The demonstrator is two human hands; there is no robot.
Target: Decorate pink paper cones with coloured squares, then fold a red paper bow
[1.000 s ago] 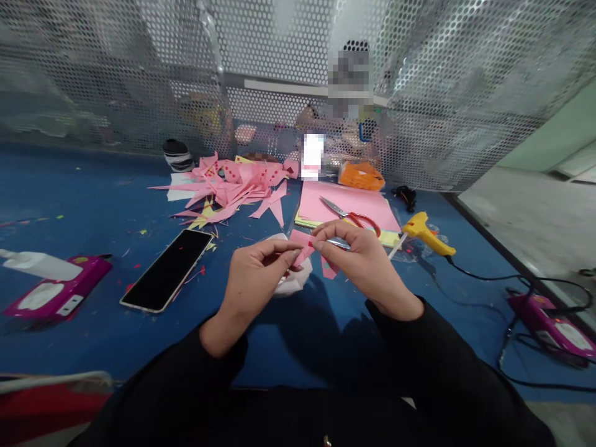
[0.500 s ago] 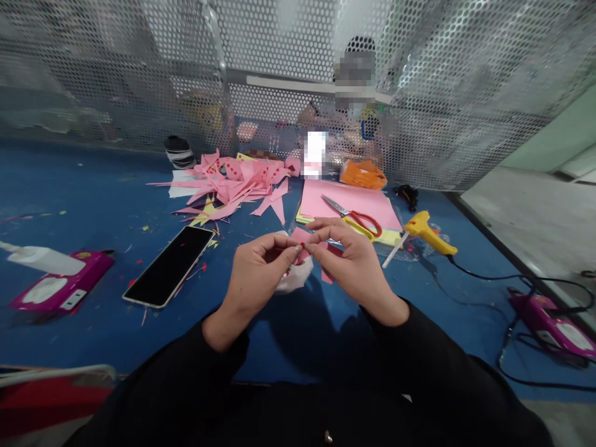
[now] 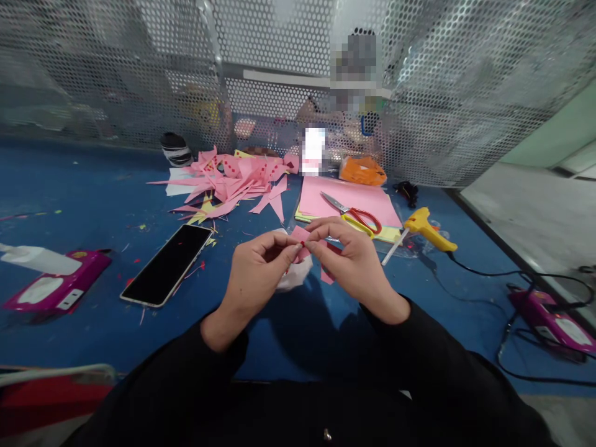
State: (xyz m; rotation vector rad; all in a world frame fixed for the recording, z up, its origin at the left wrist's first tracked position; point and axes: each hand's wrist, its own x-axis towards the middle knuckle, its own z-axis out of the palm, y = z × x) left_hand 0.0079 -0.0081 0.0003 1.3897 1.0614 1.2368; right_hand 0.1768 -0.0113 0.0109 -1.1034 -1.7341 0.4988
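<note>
Both hands meet at the middle of the blue table, fingertips almost touching. My left hand (image 3: 256, 267) is closed in a pinch, thumb against forefinger, on a small red piece (image 3: 302, 244) whose exact kind is too small to make out. From the other side my right hand (image 3: 351, 264) pinches at the same red piece. Beneath the fingers lie a pink paper piece (image 3: 300, 233) and a crumpled white sheet (image 3: 295, 276), partly hidden. Another pink paper strip (image 3: 327, 274) shows under my right hand. Scissors (image 3: 351, 214) with red and yellow handles rest just beyond, on stacked pink paper (image 3: 344, 192).
Pink paper cut-outs (image 3: 242, 180) are heaped at the back left. A phone (image 3: 167, 264) lies left of my hands, by a purple power strip (image 3: 58, 282). A yellow glue gun (image 3: 428, 228) trails its cord to another purple strip (image 3: 552, 323). A perforated metal screen (image 3: 288, 49) borders the back.
The view has shifted slightly. Both hands keep nearly the same pinching pose around the red piece, and a bit more of the pink paper shows behind the fingertips.
</note>
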